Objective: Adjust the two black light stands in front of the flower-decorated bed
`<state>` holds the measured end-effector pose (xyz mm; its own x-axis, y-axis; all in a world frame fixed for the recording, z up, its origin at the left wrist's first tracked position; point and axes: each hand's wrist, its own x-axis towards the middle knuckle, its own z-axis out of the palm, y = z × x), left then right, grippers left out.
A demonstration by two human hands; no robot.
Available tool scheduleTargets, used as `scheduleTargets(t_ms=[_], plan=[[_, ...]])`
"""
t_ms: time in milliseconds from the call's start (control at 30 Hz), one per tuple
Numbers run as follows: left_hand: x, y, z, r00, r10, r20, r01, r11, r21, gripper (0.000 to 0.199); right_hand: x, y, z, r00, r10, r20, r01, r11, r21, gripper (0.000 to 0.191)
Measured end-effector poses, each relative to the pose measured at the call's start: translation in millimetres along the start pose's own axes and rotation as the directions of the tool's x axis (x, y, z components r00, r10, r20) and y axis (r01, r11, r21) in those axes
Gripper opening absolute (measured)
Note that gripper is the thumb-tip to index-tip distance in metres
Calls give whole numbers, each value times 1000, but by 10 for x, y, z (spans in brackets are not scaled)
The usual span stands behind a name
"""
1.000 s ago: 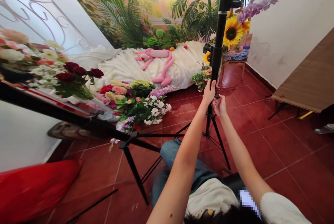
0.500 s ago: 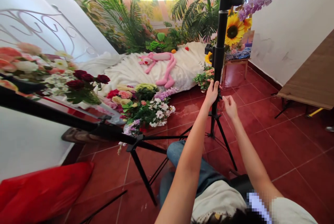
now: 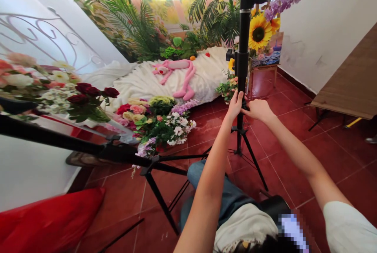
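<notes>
A black tripod light stand [image 3: 243,29] stands upright in front of me, its legs spread on the floor. My left hand [image 3: 235,103] is wrapped around its lower column, thumb up. At the same height my right hand [image 3: 259,109] is closed at the column's right side, on a dark locking knob mostly hidden by the fingers. Above both hands, another collar with a knob [image 3: 230,54] sits on the column. A second black stand [image 3: 123,153] slants across the left, and neither hand touches it.
Artificial flowers [image 3: 159,121] cluster left of the stand. Behind them a pink plush toy [image 3: 179,72] lies on white cloth [image 3: 206,68]. Sunflowers [image 3: 259,33] and a painting [image 3: 272,50] stand behind the column. A brown board [image 3: 350,76] is at right, red fabric [image 3: 50,217] at lower left.
My right hand has turned over, elbow swinging outward, and moved left against the stand's knob. My left hand keeps its hold on the column. The view has shifted slightly.
</notes>
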<state>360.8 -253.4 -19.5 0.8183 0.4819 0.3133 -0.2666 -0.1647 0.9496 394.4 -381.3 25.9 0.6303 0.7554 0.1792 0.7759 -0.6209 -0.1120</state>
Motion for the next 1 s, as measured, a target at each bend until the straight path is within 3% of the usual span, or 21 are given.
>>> scheduleTargets(t_ms=[133,233,300,433,567,667,767,867,933,1000], plan=[[4,-22,13,1000,19,-21,-20,999,-29,61,81,-83,32,999,35,8,-35,999,33,58],[5,-26,10,998,44,-34,-44,999,-7,63,86,-9,34,993,20,112,-33,993,115,64],[9,-20,13,998,56,-38,-55,998,14,63,80,73,46,978,-38,205,-18,965,262,72],[-33,-50,21,998,44,-41,-42,999,34,57,54,179,142,939,-153,309,-83,770,632,84],[-344,-287,-203,999,21,31,-22,1000,23,54,24,181,259,959,-120,255,-113,666,737,84],[-834,-576,-692,980,-132,148,115,986,121,56,9,175,307,969,-85,231,-124,642,757,84],[-1417,-777,-1401,956,-281,86,251,934,254,59,4,179,327,972,-50,229,-145,639,755,82],[-1903,-748,-2167,940,-327,-98,341,887,310,61,7,184,341,972,-25,234,-167,626,761,80],[-2126,-593,-2643,915,-297,-274,381,860,339,61,10,183,349,973,-7,229,-175,621,764,79],[-2275,-359,-3056,864,-223,-452,406,839,362,58,11,183,354,977,12,211,-171,629,758,79]])
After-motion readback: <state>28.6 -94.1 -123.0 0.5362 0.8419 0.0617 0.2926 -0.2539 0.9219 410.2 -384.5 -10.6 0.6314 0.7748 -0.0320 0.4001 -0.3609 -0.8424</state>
